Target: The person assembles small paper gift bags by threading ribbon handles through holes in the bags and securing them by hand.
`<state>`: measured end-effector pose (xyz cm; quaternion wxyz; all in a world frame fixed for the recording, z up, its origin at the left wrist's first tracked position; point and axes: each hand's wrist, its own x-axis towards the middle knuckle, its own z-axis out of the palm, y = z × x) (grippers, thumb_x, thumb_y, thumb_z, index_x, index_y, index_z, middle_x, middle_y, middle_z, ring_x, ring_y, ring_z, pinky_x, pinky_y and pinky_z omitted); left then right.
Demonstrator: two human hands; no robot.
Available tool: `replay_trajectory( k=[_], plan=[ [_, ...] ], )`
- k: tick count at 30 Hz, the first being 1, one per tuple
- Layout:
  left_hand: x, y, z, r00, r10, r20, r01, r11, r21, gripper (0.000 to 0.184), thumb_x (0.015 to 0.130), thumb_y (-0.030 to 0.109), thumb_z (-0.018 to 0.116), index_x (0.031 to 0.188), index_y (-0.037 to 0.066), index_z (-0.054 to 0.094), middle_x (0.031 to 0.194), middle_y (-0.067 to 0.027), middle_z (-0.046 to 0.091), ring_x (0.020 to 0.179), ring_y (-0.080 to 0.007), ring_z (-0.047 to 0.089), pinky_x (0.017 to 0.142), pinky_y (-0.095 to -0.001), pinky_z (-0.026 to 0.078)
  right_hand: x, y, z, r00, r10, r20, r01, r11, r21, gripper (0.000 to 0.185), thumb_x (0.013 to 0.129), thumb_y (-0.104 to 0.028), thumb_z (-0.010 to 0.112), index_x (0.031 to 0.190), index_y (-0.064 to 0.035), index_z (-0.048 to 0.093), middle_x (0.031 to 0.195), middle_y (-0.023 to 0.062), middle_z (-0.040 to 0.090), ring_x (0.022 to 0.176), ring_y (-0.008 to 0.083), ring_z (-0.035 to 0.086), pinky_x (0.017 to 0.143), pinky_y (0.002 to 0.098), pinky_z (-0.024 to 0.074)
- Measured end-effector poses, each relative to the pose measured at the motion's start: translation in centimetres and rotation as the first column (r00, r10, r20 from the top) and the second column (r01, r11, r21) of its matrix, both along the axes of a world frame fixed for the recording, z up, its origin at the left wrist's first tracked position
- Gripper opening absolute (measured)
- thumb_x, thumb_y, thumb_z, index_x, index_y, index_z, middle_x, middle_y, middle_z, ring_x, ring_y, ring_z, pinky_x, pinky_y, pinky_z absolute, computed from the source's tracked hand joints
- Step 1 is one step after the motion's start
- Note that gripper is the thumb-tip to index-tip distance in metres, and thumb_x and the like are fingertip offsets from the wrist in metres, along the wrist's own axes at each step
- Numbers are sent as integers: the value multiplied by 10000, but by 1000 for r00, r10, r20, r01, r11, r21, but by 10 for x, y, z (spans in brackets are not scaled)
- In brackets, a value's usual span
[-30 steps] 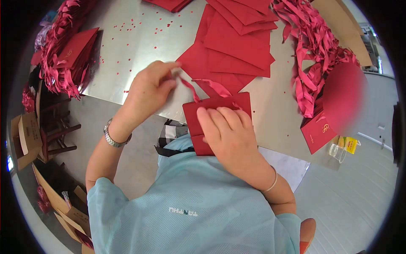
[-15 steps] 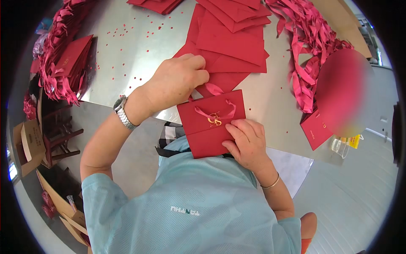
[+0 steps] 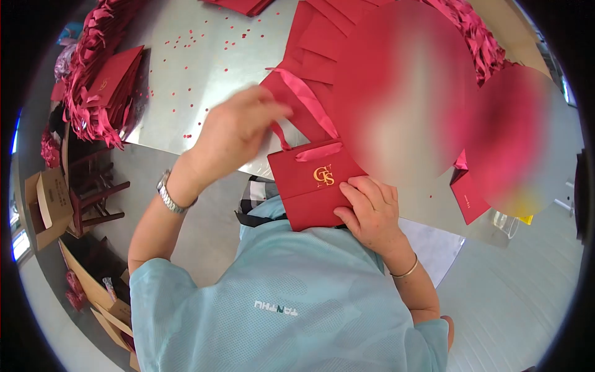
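Observation:
A small red paper gift bag (image 3: 310, 208) with gold lettering leans at the table's near edge, against the front of the shirt. My right hand (image 3: 375, 217), with a bangle at its wrist, grips the bag's right side, thumb and fingers on the front panel. A pink ribbon handle (image 3: 304, 96) rises from the bag's top, one long strand stretching up and left. My left hand (image 3: 238, 127), wearing a metal watch, hovers just left of the ribbon. Motion smears its fingers, so whether they pinch any ribbon cannot be made out.
Red paper pieces (image 3: 319, 37) lie fanned out beyond the bag. Ribboned red bags (image 3: 111, 80) stand packed along the table's left side, with red dots scattered nearby. Two blurred patches cover part of the right side. Cardboard boxes (image 3: 52, 204) and a wooden stool (image 3: 99, 186) are at left.
My left hand has moved slightly down and left from the ribbon. One ribbon strand now extends long above the bag. My right hand keeps its hold on the bag.

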<state>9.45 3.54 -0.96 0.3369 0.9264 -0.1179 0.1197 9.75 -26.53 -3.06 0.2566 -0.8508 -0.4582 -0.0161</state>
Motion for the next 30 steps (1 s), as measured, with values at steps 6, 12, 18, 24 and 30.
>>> replay_trajectory(
  k=[6,12,18,24,30],
  plan=[
    [1,1,-13,998,-57,17,54,988,147,242,674,-52,706,870,89,684,895,-68,604,783,-245,620,640,-339,521,0,0,-3,999,17,36,-18,1000,13,455,709,-243,768,1109,-71,636,1145,67,578,1064,247,539,908,387,418],
    [13,-7,-18,990,-6,143,-38,952,304,218,665,6,737,841,122,683,873,-20,628,752,-224,615,608,-336,521,0,0,-4,999,23,41,-23,1000,17,466,703,-240,772,1111,-64,631,1143,73,574,1059,254,539,907,389,418],
    [-3,-19,-9,940,325,107,-324,946,-31,236,742,-61,601,919,71,684,978,-109,630,887,-306,626,731,-389,531,0,-1,-1,999,28,15,-29,999,20,475,708,-239,768,1122,-62,621,1143,74,572,1061,260,537,909,394,414],
    [-31,-59,6,983,163,-82,-155,983,95,151,760,47,681,907,33,647,915,-132,610,853,-330,596,724,-409,503,-1,-3,1,999,30,-13,-30,998,57,451,720,-237,764,1113,-55,637,1131,90,593,1047,290,559,900,413,434],
    [-40,-60,10,968,132,-212,-175,964,-198,150,747,-12,705,873,5,625,824,-130,593,786,-300,583,682,-361,482,-5,-6,1,951,-259,-170,302,898,321,817,716,-265,809,1373,26,421,1258,206,557,1152,359,535,977,445,427]
  ],
)
